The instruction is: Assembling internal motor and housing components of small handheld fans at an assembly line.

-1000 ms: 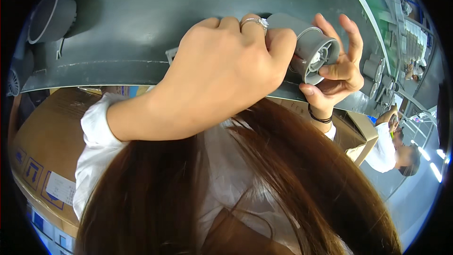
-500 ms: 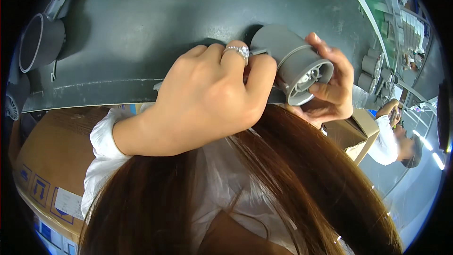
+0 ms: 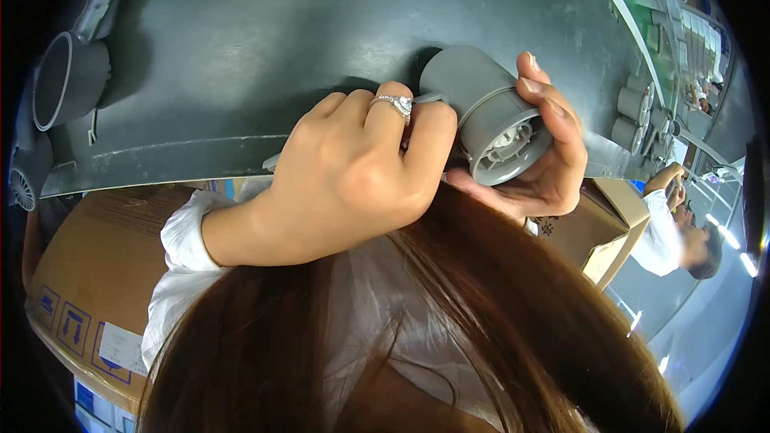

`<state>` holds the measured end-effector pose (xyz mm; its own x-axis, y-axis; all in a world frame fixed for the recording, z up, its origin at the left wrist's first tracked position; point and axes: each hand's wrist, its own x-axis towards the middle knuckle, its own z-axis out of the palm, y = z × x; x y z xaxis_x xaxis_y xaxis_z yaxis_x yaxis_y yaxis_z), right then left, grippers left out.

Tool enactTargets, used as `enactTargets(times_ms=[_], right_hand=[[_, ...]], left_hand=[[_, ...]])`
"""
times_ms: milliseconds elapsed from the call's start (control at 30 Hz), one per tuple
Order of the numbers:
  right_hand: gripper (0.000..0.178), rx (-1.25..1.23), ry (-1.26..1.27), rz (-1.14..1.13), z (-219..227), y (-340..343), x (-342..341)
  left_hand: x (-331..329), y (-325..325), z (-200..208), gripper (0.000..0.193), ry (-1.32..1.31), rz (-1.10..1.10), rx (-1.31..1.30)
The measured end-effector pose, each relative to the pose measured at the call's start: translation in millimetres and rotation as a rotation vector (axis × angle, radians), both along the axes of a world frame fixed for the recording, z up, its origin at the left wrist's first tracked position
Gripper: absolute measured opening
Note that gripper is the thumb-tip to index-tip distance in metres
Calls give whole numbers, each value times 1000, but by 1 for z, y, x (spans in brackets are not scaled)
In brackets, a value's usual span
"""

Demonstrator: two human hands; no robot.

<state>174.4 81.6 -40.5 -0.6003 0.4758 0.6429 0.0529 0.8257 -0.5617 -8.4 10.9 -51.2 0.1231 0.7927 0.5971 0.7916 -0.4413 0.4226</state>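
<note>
My right hand (image 3: 559, 140) grips a grey plastic cylinder-shaped part (image 3: 473, 80) with its fingers wrapped round the side. A ribbed, spoked recess shows in the end of the cylinder facing me. My left hand (image 3: 361, 168), with a ring on one finger, is closed round a thin grey strip-like piece (image 3: 429, 99). One end of that piece sticks out past the fingers against the cylinder's side. What may be its other end shows below the left hand near the table edge. Most of the piece is hidden by my fingers, so its kind is unclear.
The dark green table (image 3: 241, 40) spreads ahead of me. A grey open cylinder (image 3: 72, 80) stands at far left, with a slotted grey part (image 3: 24, 180) below it. Several grey cylinders (image 3: 630, 116) sit at right. Cardboard boxes (image 3: 104, 265) flank me. Another person (image 3: 674, 232) works at far right.
My right hand has shifted slightly left and down and turned the cylinder a little; its thumb no longer shows over the end opening. My left hand has moved slightly left, still closed.
</note>
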Motion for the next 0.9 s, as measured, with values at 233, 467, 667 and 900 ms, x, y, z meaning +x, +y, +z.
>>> enactTargets(times_ms=[233,467,667,900], right_hand=[[72,-122,138,-110,-5,-7,-16],[64,-492,-61,-214,20,-3,-33],[62,-480,-121,-328,21,-3,-45],[69,-677,-87,-81,31,9,-19]], left_hand=[[-8,-7,6,26,-13,-61,-178],[-17,7,16,16,-141,-55,-393],[-31,21,26,8,-176,-101,-474],[-24,26,29,6,-186,-176,-448]])
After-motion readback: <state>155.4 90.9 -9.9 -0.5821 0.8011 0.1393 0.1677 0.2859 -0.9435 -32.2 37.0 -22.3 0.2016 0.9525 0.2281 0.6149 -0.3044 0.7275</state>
